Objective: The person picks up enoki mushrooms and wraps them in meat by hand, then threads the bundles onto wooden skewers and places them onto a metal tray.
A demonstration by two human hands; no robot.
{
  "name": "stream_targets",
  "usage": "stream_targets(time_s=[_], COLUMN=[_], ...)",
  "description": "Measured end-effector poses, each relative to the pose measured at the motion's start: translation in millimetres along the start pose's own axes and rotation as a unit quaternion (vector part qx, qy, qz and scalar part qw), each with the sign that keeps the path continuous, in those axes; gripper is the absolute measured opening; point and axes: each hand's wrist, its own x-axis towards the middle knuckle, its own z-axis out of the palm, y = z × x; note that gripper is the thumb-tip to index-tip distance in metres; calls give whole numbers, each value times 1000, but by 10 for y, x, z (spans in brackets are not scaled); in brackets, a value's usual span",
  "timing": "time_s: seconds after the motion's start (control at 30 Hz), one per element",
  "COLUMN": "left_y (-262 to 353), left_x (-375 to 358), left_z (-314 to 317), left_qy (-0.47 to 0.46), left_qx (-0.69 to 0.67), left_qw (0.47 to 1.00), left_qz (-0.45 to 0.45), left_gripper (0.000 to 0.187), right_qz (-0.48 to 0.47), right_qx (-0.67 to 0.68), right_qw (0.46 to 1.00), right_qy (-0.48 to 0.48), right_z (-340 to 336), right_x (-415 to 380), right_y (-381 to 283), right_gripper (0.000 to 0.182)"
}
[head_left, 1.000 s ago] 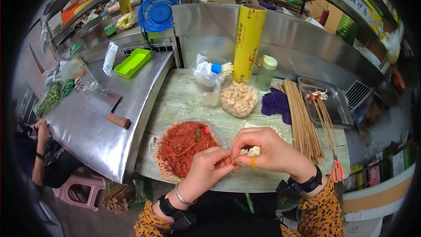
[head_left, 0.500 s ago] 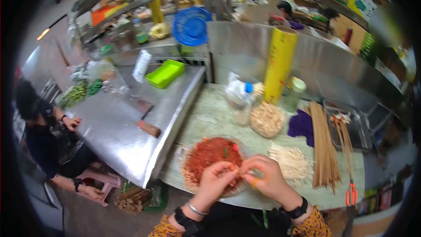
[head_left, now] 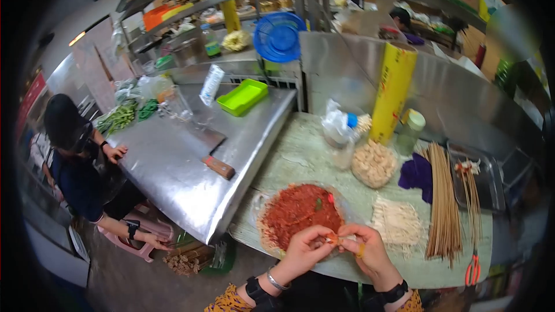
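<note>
My left hand (head_left: 307, 251) and my right hand (head_left: 370, 249) meet above the near edge of the green-topped table, fingertips pinched together. Between them shows a small orange-red and whitish piece (head_left: 332, 238), too small to name. A yellow band circles a finger of my right hand. Just behind my left hand spreads a round heap of red, chopped, paste-like food (head_left: 300, 211) on clear plastic. Close beyond my right hand lies a pile of thin whitish strips (head_left: 398, 222). Farther right is a bundle of bamboo skewers (head_left: 444, 205).
Scissors (head_left: 473, 270) with orange handles lie at the right edge, below a clear tray (head_left: 491, 188) with loaded skewers. A purple cloth (head_left: 416, 178), a bag of pale chunks (head_left: 374, 164) and a yellow roll (head_left: 394, 89) stand behind. On the steel table lies a cleaver (head_left: 218, 167); a person (head_left: 87, 167) sits left.
The view has swung left, so the table and its things appear farther right. My hands stay pinched together near the red food. The seated person's lower hand has moved toward the bundle on the floor.
</note>
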Motion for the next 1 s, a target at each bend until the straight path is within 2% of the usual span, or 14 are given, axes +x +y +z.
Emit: stream_targets(time_s=[0.07,0.2,0.23,0.3,0.37,0.4,0.47,0.5,0.53,0.57,0.73,0.8,0.87,1.0], left_y=[-1,33,92,296,368,418,502,584,613,633,724,693,690,598], left_x=[-27,-142,-164,-187,-176,-147,-54,15,93,167,558,687,754,808], left_z=[-1,-65,-111,-243,-472,-561,-653,-630,-640,-651,-576,-633,-658,-722], left_qy=[-21,-13,11,45,90,107,130,142,141,125,70,57,21,-2], left_qx=[41,77,134,258,328,371,436,485,485,523,627,644,707,742], left_qw=[999,996,991,962,935,915,881,856,856,834,759,745,690,660], left_qz=[21,-34,5,73,99,120,125,110,110,124,164,163,157,122], left_gripper=[18,27,27,25,20,20,14,11,11,12,14,13,12,17], right_qz=[3,16,1,-15,-31,-30,-58,-59,-59,-58,-92,-93,-92,-86], right_qx=[24,-24,-61,-94,-197,-193,-281,-280,-241,-202,-246,-252,-230,-208], right_qw=[1000,999,997,994,976,977,955,955,965,973,962,961,966,972], right_qy=[10,38,47,55,84,87,79,80,86,91,76,73,68,69], right_z=[-91,-238,-296,-409,-510,-562,-654,-680,-705,-727,-756,-770,-802,-832], right_x=[-26,-150,-188,-270,-381,-432,-498,-519,-538,-544,-512,-517,-517,-520], right_y=[63,139,145,168,226,245,262,284,310,326,317,318,349,369], right_gripper=[12,8,9,9,11,11,13,13,13,13,13,13,13,14])
